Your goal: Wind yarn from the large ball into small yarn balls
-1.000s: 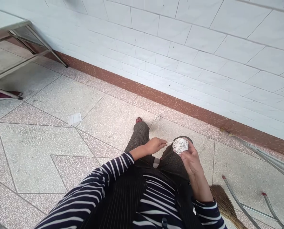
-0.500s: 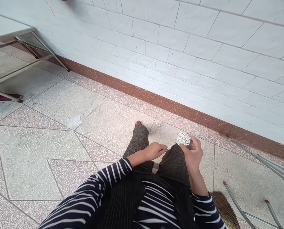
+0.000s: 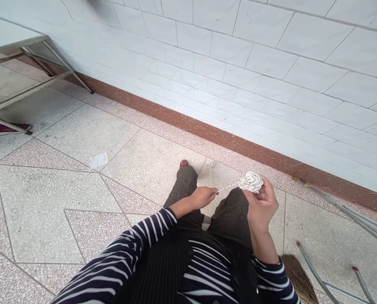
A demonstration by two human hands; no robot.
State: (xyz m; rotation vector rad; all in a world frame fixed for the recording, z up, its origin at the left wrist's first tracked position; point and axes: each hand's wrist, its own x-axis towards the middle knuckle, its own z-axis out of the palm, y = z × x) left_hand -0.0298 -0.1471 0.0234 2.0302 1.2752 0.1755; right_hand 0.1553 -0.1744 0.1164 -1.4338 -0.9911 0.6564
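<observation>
Both hands were raised over the lap in the head view, set apart with a short stretch of string [image 3: 228,187] drawn taut between them. The right hand [image 3: 260,207] was closed around a ball of string [image 3: 251,182], white with dark flecks, which sat at its fingertips at about one o'clock from the picture's middle. The left hand [image 3: 202,196] lay at about nine o'clock from the ball, its fingers pinched shut on the loose end of the string. Striped sleeves covered both forearms, and dark trousers [image 3: 207,202] ran beneath the hands toward a red shoe [image 3: 184,163] at twelve o'clock from the left hand. A smaller bundle of string [image 3: 210,164] lay on the floor [image 3: 81,198] just beside that shoe, at its three o'clock, near the brown skirting. A scrap of paper [image 3: 98,161] lay on the floor at about nine o'clock from the shoe, well apart from it. A metal table [image 3: 14,46] stood at ten o'clock, with another person's shoe [image 3: 8,128] under its frame. A broom [image 3: 297,278] and metal legs [image 3: 330,274] showed at five o'clock.
</observation>
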